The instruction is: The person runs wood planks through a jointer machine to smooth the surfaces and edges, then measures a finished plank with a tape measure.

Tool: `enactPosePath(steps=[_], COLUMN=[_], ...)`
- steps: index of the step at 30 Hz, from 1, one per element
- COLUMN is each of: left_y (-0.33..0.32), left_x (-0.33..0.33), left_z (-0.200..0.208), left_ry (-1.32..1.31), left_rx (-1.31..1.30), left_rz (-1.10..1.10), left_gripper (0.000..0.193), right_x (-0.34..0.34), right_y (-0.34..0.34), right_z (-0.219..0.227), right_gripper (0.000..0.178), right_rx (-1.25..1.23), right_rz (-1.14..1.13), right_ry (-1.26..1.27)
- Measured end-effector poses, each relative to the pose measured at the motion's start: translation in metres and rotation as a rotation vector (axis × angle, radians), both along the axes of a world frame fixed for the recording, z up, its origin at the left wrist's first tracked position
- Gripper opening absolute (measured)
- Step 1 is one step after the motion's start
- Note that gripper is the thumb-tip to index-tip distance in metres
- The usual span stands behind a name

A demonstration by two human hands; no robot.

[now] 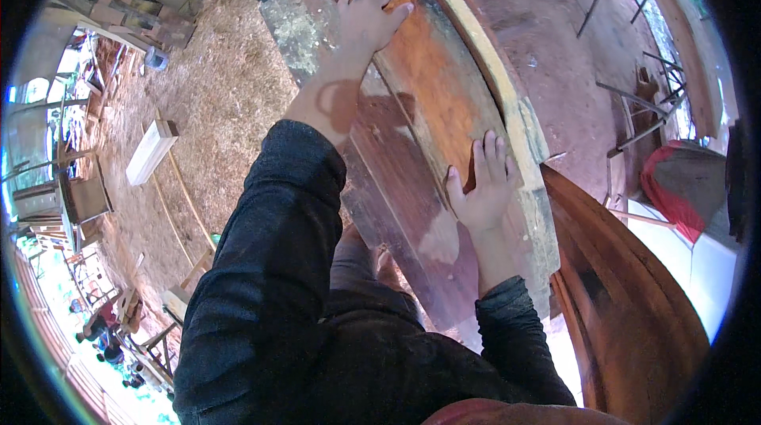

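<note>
A long wooden board (432,68), stained orange-brown, lies lengthwise on a worn, paint-smeared bench (392,187). My left hand (369,19) rests flat near its far end, fingers spread. Closer to me, my right hand (485,191) lies on the board's near part, with its fingers stretched forward and the thumb apart. Neither hand grips anything. Along the board's right side runs a pale, rough-edged strip of wood (507,88). Shadows from my arms fall across the bench top.
Large reddish-brown wooden pieces (626,298) stand at my right. Metal frames (598,5) and a red-and-grey cloth (682,187) are farther right. On the shavings-covered floor at left lie a pale timber block (152,153) and thin strips; a bucket (156,58) stands beyond.
</note>
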State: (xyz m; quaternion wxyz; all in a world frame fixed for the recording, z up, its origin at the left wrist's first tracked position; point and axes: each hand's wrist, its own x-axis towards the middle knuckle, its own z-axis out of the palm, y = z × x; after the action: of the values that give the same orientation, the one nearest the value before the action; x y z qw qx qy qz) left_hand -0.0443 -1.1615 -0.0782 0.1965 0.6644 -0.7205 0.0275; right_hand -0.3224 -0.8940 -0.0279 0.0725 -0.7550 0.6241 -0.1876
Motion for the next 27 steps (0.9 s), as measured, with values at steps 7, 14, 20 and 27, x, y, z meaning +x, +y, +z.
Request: enactPosePath(steps=[7, 14, 20, 27], left_y=[-0.049, -0.078, -0.119, -0.171], left_x=[0.037, 0.058, 0.095, 0.130], left_z=[-0.003, 0.006, 0.001, -0.009], left_ry=[-0.019, 0.089, 0.096, 0.111], left_rx=[-0.068, 0.066, -0.025, -0.064], left_rz=[-0.006, -0.066, -0.039, -0.051], left_gripper=[0.068, 0.072, 0.067, 0.068], right_x=[0.038, 0.068, 0.102, 0.141], right_y=[-0.045, -0.086, -0.127, -0.174], right_z=[0.000, -0.001, 0.001, -0.002], right_gripper=[0.064, 0.063, 0.062, 0.061], right_rx=[0.006, -0.026, 0.005, -0.008], right_rz=[-0.008, -0.024, -0.019, -0.023], right_ry=[0.037, 0.061, 0.057, 0.004])
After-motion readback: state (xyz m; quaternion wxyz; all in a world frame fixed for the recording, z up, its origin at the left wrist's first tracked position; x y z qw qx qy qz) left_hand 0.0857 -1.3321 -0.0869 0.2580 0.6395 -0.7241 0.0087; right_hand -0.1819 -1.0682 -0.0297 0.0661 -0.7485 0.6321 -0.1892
